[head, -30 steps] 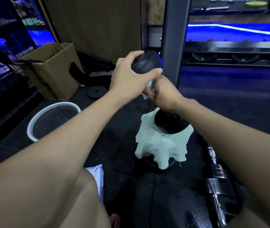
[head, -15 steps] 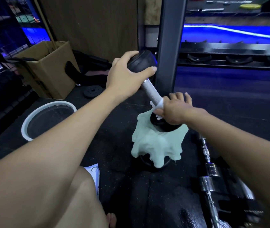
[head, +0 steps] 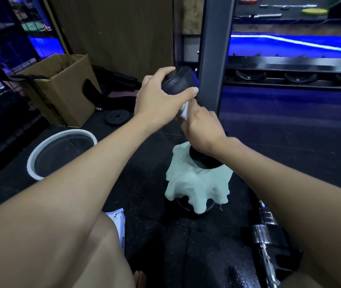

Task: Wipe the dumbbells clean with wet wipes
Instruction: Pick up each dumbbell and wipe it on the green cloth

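Observation:
A black dumbbell stands tilted on end over a pale green cloth, its lower head resting on the cloth. My left hand grips the upper head from the left. My right hand is closed around the metal handle just under that head, pressing a white wet wipe against it; most of the handle is hidden by the hand. The cloth drapes over a dark round object beneath.
A white-rimmed basin sits on the floor at the left, a cardboard box behind it. A wipes packet lies by my knee. Chrome dumbbell parts lie at the lower right. A grey steel post stands right behind the dumbbell.
My right hand slid down the handle to the lower head, then came back up to just under the upper head. My left hand kept its hold on the top.

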